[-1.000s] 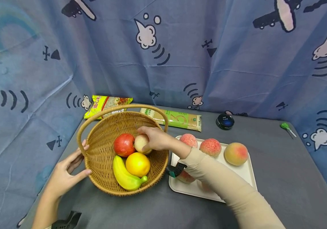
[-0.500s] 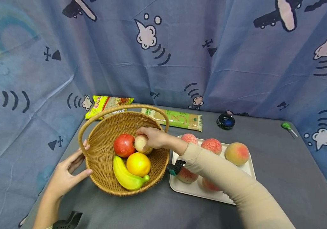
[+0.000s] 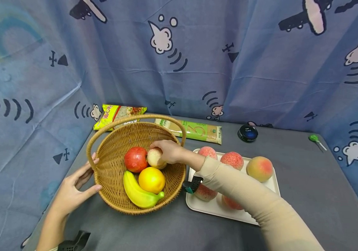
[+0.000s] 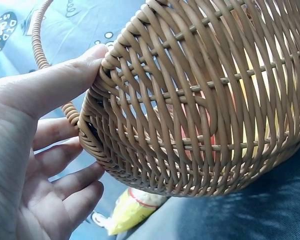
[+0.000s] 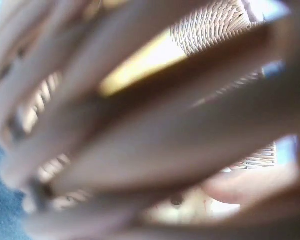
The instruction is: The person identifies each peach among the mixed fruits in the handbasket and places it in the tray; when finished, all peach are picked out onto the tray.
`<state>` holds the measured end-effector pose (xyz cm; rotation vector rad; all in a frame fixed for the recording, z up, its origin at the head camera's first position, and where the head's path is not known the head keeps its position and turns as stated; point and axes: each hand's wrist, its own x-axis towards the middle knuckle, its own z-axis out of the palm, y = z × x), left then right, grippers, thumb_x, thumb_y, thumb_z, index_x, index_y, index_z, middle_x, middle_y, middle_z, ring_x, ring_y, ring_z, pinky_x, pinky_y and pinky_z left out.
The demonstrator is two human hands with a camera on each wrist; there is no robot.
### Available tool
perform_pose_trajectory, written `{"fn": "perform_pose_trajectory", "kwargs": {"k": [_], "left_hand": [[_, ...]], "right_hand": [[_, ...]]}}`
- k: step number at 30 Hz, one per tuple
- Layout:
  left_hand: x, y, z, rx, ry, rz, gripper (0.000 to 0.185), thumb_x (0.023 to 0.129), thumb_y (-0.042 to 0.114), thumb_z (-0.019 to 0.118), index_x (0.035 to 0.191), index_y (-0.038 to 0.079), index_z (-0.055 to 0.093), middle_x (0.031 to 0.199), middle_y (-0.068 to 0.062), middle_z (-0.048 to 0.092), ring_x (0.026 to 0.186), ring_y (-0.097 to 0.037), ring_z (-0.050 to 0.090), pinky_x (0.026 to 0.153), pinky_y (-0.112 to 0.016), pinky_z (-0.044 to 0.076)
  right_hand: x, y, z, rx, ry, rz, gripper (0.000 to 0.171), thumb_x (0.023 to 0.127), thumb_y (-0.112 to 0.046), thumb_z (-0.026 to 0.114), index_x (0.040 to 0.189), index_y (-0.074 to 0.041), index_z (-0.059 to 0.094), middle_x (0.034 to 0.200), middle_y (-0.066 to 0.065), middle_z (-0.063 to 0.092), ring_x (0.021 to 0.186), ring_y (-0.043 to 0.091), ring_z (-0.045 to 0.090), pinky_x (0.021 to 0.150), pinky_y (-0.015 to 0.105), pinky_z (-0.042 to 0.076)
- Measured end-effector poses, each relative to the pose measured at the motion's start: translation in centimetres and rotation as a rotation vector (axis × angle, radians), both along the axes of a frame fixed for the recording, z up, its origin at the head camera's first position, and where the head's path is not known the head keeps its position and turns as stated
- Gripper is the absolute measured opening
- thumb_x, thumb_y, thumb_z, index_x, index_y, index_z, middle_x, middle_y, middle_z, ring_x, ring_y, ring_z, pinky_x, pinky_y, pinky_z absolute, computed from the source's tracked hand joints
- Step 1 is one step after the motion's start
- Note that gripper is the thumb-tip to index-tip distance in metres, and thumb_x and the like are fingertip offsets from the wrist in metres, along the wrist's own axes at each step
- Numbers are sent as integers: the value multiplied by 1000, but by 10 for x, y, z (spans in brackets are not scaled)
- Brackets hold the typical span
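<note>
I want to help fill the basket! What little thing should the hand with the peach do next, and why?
Probably uncurl its fingers and let go. The right hand holds the pale peach low inside the basket, right beside the red apple and above the orange, while the left hand rests against the rim.

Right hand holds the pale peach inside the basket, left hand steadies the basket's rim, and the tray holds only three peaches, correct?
Not quite: the head view shows five peaches on the tray, two partly hidden by the sleeve. The right hand does hold the pale peach in the basket; the left hand steadies its rim.

Staged tabletop booth; cartoon-print backdrop cloth; grey table
</note>
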<state>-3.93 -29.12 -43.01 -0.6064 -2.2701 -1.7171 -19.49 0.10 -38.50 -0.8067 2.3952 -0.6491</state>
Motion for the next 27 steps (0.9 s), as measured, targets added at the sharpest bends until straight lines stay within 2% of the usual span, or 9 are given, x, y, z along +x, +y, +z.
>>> {"fn": "perform_pose_trajectory", "kwargs": {"k": [6,17,24,27], "left_hand": [[2,-1,1,-45,-75,32,75,73,-21,68,141,-7,40,154,-19,27,139,-7,34,108,-15,36],[0,-3,0,-46,-53,19,75,72,-22,67,140,-9,39,154,-20,26,139,-8,33,108,-15,35],[2,-2,-1,-36,-20,6,76,72,-22,68,140,-11,38,153,-19,27,139,-8,34,107,-14,36],[3,-2,-2,-30,-8,-2,77,71,-22,68,140,-11,37,153,-18,28,138,-7,35,106,-13,37]], "right_hand": [[3,-2,0,-5,43,10,54,79,-3,73,130,-11,56,126,10,59,107,24,56,87,32,53],[4,-5,-1,-15,79,-1,52,78,-15,78,126,-10,58,125,9,58,107,24,56,89,34,52],[6,-4,0,-100,157,5,55,74,-14,80,124,-8,59,127,10,58,110,25,55,93,36,51],[9,-1,3,-155,162,2,59,73,-15,80,127,-9,57,130,9,56,111,26,54,93,38,50]]}}
